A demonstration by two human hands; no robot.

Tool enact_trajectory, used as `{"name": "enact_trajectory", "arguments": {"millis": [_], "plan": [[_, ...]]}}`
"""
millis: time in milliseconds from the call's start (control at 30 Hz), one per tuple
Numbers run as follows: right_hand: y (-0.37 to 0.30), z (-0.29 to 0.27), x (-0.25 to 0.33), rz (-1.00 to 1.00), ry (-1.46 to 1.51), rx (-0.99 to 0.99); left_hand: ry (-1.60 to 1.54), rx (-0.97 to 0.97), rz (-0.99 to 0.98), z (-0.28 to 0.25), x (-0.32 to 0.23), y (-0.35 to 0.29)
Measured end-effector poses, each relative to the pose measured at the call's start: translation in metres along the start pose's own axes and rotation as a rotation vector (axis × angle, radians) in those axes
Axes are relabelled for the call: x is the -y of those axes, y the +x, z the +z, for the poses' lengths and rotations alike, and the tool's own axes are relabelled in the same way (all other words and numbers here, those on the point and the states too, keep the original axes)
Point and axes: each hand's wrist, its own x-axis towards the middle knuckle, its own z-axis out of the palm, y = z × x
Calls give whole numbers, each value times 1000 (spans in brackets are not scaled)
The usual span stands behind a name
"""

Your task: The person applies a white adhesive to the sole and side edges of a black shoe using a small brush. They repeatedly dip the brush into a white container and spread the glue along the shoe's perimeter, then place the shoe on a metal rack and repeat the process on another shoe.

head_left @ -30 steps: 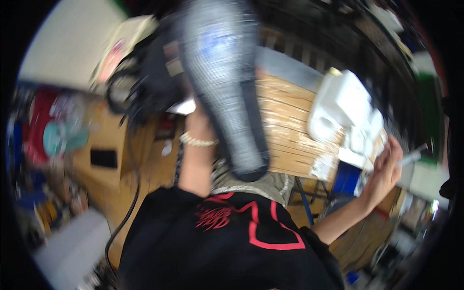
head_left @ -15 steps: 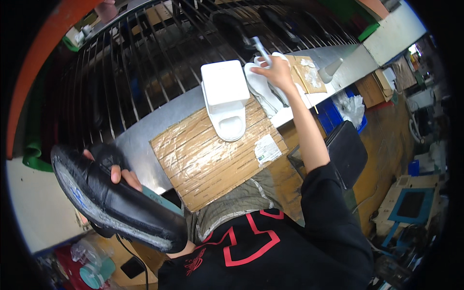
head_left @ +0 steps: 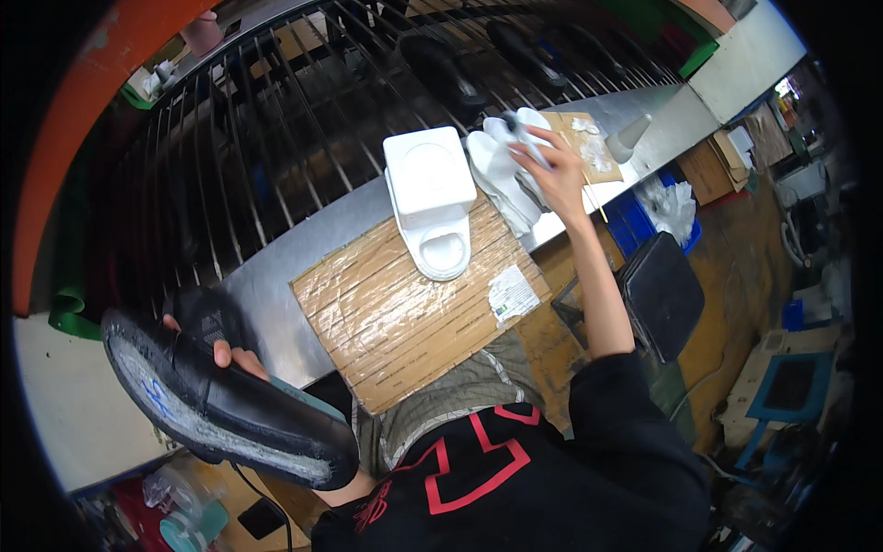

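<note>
A black leather shoe (head_left: 262,396) lies tilted in my left hand (head_left: 241,359), whose fingers curl over its upper edge. Its scuffed, greyish underside with a blue mark faces left, and a bit of teal shows along its opening. My right hand (head_left: 558,175) pinches a slim pale stick (head_left: 532,149) with a dark end. Motion blurs that tool, so I cannot tell whether it is a brush or a pen. White gloves (head_left: 497,170) lie just below and beside this hand. Left of them stands a white plastic dispenser (head_left: 428,184) with an open front well.
Under the dispenser is a film-wrapped cardboard sheet (head_left: 395,313). A metal-bar rack (head_left: 248,175) with dark shoes (head_left: 441,74) spans the far side. Rightward are a pale cone (head_left: 628,140), a cardboard piece (head_left: 593,152), a blue crate (head_left: 630,225) and a black stool (head_left: 667,294).
My right hand has shifted slightly right and nearer, and the stick has turned in its fingers. The shoe in my left hand has rolled, showing more of its underside.
</note>
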Motion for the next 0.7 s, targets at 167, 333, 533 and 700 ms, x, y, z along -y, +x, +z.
{"name": "enact_trajectory", "arguments": {"millis": [167, 333, 533, 700], "plan": [[-25, -100, 60, 359, 178, -35, 26, -476, 350, 0, 25, -10], [-20, -119, 136, 220, 396, 685, 102, -865, 324, -11, 48, 8], [-31, -22, 209, 96, 595, 1179, -109, -771, 287, -21, 54, 47], [-4, 35, 257, -46, 853, 827, 105, -927, 302, -24, 58, 52]]}}
